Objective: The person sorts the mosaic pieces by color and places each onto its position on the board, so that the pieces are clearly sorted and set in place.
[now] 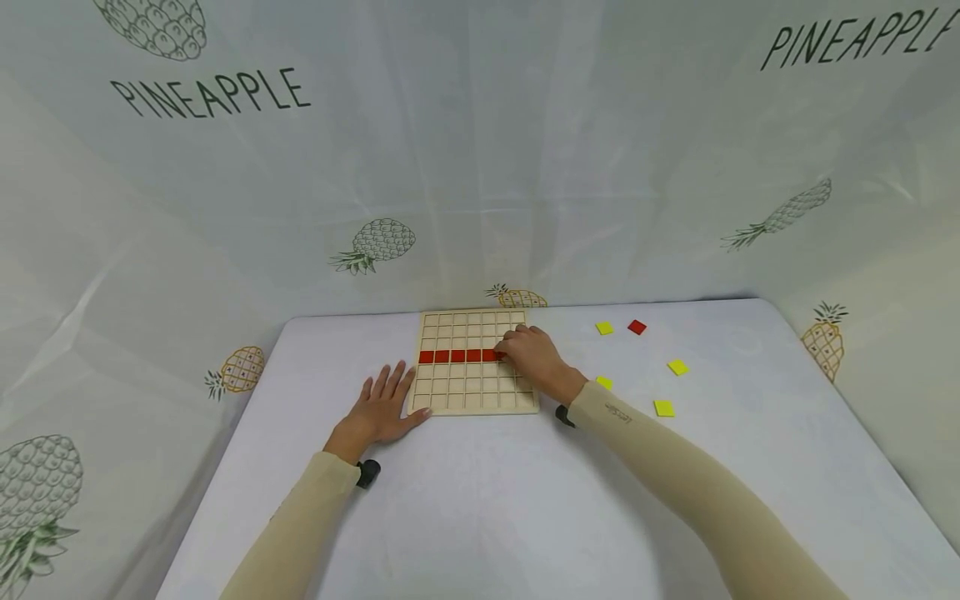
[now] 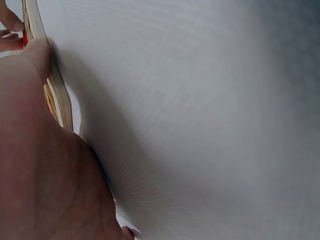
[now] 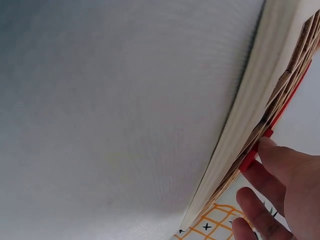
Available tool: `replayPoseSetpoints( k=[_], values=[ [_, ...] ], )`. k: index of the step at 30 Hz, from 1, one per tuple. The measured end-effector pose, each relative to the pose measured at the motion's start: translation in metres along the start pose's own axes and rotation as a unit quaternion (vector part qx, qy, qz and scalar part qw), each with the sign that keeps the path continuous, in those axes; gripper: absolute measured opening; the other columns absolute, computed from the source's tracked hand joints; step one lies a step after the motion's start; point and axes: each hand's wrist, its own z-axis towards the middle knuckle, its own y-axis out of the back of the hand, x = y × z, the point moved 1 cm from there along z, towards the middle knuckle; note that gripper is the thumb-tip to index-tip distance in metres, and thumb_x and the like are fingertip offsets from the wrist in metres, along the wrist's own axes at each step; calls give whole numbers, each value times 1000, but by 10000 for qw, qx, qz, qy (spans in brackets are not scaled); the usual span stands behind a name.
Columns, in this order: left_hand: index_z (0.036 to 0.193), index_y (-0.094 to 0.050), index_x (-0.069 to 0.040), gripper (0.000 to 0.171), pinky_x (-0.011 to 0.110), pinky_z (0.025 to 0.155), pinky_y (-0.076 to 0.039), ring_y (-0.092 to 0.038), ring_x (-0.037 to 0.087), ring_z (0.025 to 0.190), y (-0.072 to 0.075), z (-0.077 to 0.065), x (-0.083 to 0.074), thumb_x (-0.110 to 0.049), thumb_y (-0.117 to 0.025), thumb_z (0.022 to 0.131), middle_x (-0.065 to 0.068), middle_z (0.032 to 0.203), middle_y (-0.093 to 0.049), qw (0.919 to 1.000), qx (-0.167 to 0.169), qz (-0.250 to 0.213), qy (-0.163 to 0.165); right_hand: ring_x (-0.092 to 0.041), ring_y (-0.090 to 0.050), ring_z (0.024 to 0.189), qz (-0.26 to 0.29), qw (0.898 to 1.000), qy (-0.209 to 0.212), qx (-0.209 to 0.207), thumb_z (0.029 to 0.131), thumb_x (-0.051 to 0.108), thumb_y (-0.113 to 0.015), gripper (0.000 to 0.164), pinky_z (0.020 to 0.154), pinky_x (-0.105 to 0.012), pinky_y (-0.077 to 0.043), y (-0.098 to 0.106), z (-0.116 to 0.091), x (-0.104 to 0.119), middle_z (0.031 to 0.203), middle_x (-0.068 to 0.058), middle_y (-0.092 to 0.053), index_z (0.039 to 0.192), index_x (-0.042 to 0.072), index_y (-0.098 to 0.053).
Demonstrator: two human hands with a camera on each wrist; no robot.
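Note:
A square wooden grid board point(image 1: 474, 403) lies near the table's far edge, with a row of several red square tiles point(image 1: 457, 356) running across its middle. At the right end of that row, my right hand point(image 1: 537, 357) pinches a red tile point(image 3: 248, 159) between thumb and index finger, right at the board's cells. The other fingers of this hand hang loosely bent. My left hand point(image 1: 382, 414) rests on the table with fingers spread, its thumb at the board's front left corner and its fingertips beside the left edge.
To the right of the board, several yellow tiles point(image 1: 663, 408) and one red tile point(image 1: 637, 327) lie scattered on the white table point(image 1: 480, 508). A pale curtain point(image 1: 480, 167) printed with pineapples hangs behind and around the table.

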Motion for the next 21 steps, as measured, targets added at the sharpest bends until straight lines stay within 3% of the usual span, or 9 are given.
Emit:
replayPoseSetpoints(
  k=[8,15,21],
  values=[
    [170,-9,-6,94,63,129,-1,1,44,163,-2,0,0,-61,-48,105,18,178,1,10000,-59,-31,-1,-23,-68,102,119,9998,-131,87,98,15,-77,18,88,-37,-55,1,-2,1,115,1,-80,115,16,-83],
    [171,-6,-7,96,63,129,1,4,44,163,1,-1,-2,-63,-47,105,18,178,4,10000,41,-24,38,-24,-68,106,-453,9984,46,324,97,6,-75,32,86,-35,-55,3,-12,3,129,2,-76,127,17,-79],
    [171,-8,-6,94,63,129,1,3,43,163,0,-2,-2,-61,-48,105,18,178,3,10000,-20,-84,42,-26,-68,114,-818,9950,153,548,96,1,-75,44,95,-39,-58,3,-21,4,142,-2,-69,138,14,-71]
  ],
)
